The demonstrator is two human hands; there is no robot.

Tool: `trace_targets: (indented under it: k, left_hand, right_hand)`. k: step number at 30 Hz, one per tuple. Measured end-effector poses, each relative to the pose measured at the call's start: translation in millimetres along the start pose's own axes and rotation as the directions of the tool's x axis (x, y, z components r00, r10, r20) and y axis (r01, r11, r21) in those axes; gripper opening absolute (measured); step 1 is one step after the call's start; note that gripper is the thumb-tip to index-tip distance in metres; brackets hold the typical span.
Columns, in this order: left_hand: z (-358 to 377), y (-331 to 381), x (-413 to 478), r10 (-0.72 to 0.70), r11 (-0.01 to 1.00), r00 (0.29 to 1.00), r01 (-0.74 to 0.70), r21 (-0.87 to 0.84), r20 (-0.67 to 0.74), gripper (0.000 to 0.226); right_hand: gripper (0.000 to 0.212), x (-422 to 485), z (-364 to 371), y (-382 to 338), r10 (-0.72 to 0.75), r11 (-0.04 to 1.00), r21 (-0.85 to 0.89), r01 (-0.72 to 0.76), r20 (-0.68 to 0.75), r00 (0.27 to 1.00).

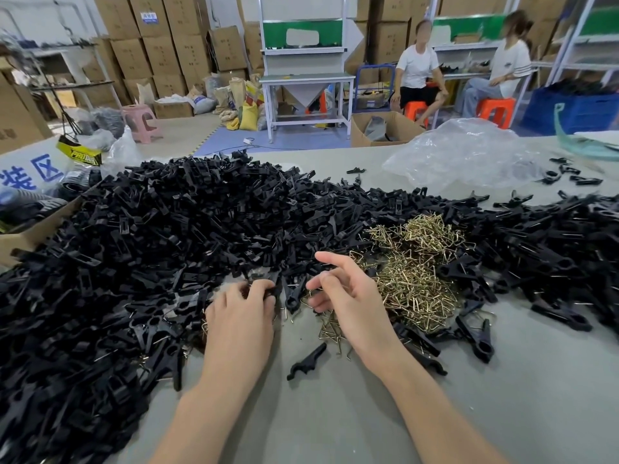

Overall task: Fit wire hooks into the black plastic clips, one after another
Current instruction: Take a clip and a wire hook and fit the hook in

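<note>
Stacked cardboard boxes line the back of this workroom, and two people sit on orange stools by white workbenches. Up close, a grey table is almost buried. Black plastic clips lie heaped across its left side and centre, with another drift along the right; each is a flat, matt piece with a forked end and a slotted body, tangled so thickly that single ones are hard to pick out. Between the heaps sits a mound of brass-coloured wire hooks, thin bent wire in rough triangles, spilling toward the near edge. One loose clip lies alone on bare table between the forearms.

The left hand is palm down at the edge of the black pile, its fingertips curled around a dark clip, though the fingers hide just how it is held. The right hand hovers just beside it over the hooks, forefinger stretched out, thumb and other fingers bent in close; whether a hook is pinched there I cannot tell. A crumpled clear plastic bag lies at the far right of the table.
</note>
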State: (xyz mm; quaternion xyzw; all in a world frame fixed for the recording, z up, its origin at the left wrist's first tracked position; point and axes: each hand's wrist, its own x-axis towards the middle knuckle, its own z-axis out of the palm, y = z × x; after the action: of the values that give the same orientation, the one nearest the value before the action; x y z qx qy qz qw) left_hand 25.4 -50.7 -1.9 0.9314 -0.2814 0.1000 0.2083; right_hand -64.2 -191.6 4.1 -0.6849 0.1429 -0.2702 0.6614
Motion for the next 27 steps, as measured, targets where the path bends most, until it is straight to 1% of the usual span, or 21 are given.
trace_targets:
  k: [3, 5, 9, 12, 13, 15, 19, 22, 24, 27]
  left_hand:
    - [1.3, -1.8, 0.7, 0.074, 0.997, 0.997, -0.074, 0.028, 0.013, 0.031]
    - [1.2, 1.2, 0.1, 0.116, 0.993, 0.993, -0.116, -0.007, -0.014, 0.029]
    - [-1.4, 2.3, 0.0, 0.099, 0.967, 0.989, -0.122, -0.225, -0.109, 0.023]
    - [-2.2, 1.4, 1.8, 0.116, 0.916, 0.98, -0.169, -0.363, -0.164, 0.021]
    - [-3.3, 2.1, 1.5, 0.123, 0.905, 0.976, -0.184, -0.383, -0.178, 0.022]
    - [-4.3, 3.8, 0.2, 0.135, 0.91, 0.972, -0.198, -0.364, -0.191, 0.021]
    - [-1.0, 2.2, -0.9, 0.119, 0.964, 0.979, -0.153, -0.217, -0.163, 0.016]
    - [-4.1, 4.9, -2.4, 0.167, 0.973, 0.978, -0.184, -0.142, -0.122, 0.012]
    - [-8.5, 7.4, -3.6, 0.214, 0.962, 0.97, -0.23, -0.146, -0.119, 0.01]
    - [-15.9, 7.7, -5.8, 0.278, 0.93, 0.956, -0.291, -0.226, -0.09, 0.008]
  right_hand:
    - [0.031, 0.4, 0.8, -0.1, -0.002, 1.0, -0.014, 0.002, 0.001, 1.0]
    - [0.031, 0.9, 0.8, 0.4, -0.005, 1.0, -0.021, 0.005, -0.001, 1.0]
    - [0.031, 0.2, 0.5, 0.7, -0.014, 0.999, -0.034, 0.014, -0.007, 1.0]
    - [0.03, 0.0, 2.0, 1.5, -0.026, 0.998, -0.052, 0.026, -0.008, 1.0]
    - [0.029, 0.0, 2.9, 1.7, -0.028, 0.998, -0.062, 0.028, -0.003, 1.0]
    - [0.028, -0.5, 4.5, 1.8, -0.029, 0.996, -0.087, 0.03, 0.012, 1.0]
    - [0.028, -2.3, 5.0, 4.6, -0.013, 0.994, -0.108, 0.012, -0.002, 1.0]
    - [0.029, -1.8, 4.4, 5.5, -0.001, 0.992, -0.127, -0.001, -0.016, 1.0]
    - [0.029, -2.6, 4.0, 5.4, -0.008, 0.986, -0.165, 0.007, -0.004, 1.0]
    - [0.029, -4.9, 3.7, 5.5, -0.034, 0.971, -0.235, 0.036, 0.012, 0.999]
